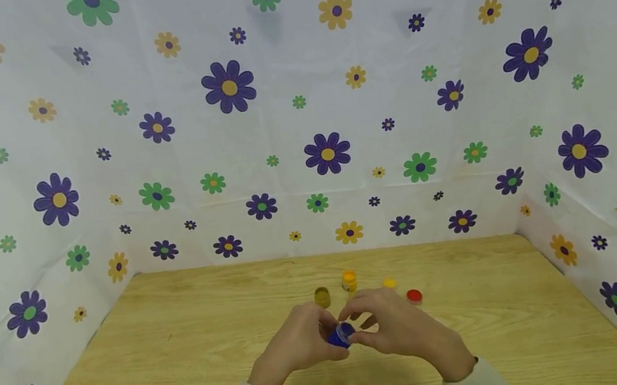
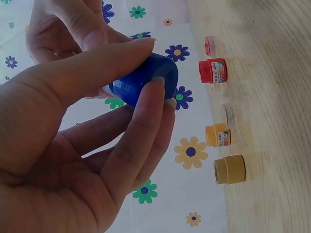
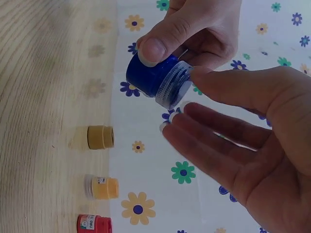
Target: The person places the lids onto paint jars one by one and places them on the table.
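Note:
A small blue paint jar (image 1: pixel 338 340) with a clear ridged lid (image 3: pixel 170 90) is held tilted above the table. My left hand (image 1: pixel 303 336) grips the jar's blue body, thumb on one side and fingertips on the other, as the left wrist view shows. At the lid's rim is the thumb of my right hand (image 1: pixel 394 323). In the right wrist view, that hand's other visible fingers stretch out beside the lid, slightly apart from it. Beyond the hands, a mustard-brown jar (image 1: pixel 322 297) and a yellow jar (image 1: pixel 349 279) stand on the table.
A red jar (image 2: pixel 214 71) and a red lid (image 2: pixel 209 46) are in the same row. A clear lid (image 2: pixel 229 115) lies by the yellow jar. The wooden table (image 1: pixel 189 356) is enclosed by a white flower-print cloth (image 1: pixel 286 122) at the back and sides.

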`<action>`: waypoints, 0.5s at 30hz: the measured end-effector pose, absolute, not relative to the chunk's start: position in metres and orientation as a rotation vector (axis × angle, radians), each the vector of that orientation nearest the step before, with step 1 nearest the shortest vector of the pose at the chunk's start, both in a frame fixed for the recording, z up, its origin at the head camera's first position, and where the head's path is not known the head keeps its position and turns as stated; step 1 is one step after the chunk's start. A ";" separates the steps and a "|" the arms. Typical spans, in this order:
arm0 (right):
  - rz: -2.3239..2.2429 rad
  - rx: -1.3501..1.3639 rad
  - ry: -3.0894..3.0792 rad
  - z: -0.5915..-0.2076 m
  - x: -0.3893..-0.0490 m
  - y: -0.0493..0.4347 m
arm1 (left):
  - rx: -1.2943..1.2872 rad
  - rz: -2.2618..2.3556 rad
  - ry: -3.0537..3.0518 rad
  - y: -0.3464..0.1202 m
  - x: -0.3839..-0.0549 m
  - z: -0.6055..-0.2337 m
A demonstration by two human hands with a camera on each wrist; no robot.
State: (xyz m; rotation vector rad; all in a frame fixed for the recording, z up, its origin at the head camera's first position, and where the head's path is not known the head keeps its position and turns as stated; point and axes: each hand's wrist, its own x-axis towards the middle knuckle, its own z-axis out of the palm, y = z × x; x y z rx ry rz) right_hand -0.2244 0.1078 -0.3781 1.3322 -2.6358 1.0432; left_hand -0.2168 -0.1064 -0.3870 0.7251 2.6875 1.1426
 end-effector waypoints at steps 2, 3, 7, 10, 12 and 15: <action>1.025 1.374 -2.601 -0.379 -0.225 0.107 | 0.733 1.137 2.688 -0.107 -0.217 -0.387; 1.010 1.394 -2.585 -0.380 -0.225 0.106 | 0.738 1.136 2.687 -0.107 -0.217 -0.387; 0.964 1.437 -2.556 -0.382 -0.226 0.104 | 0.731 1.135 2.680 -0.108 -0.218 -0.387; 0.988 1.451 -2.550 -0.383 -0.227 0.104 | 0.726 1.134 2.678 -0.107 -0.218 -0.387; 1.010 1.454 -2.545 -0.383 -0.227 0.104 | 0.730 1.133 2.678 -0.107 -0.218 -0.387; 1.058 1.453 -2.544 -0.383 -0.227 0.104 | 0.739 1.133 2.679 -0.107 -0.218 -0.387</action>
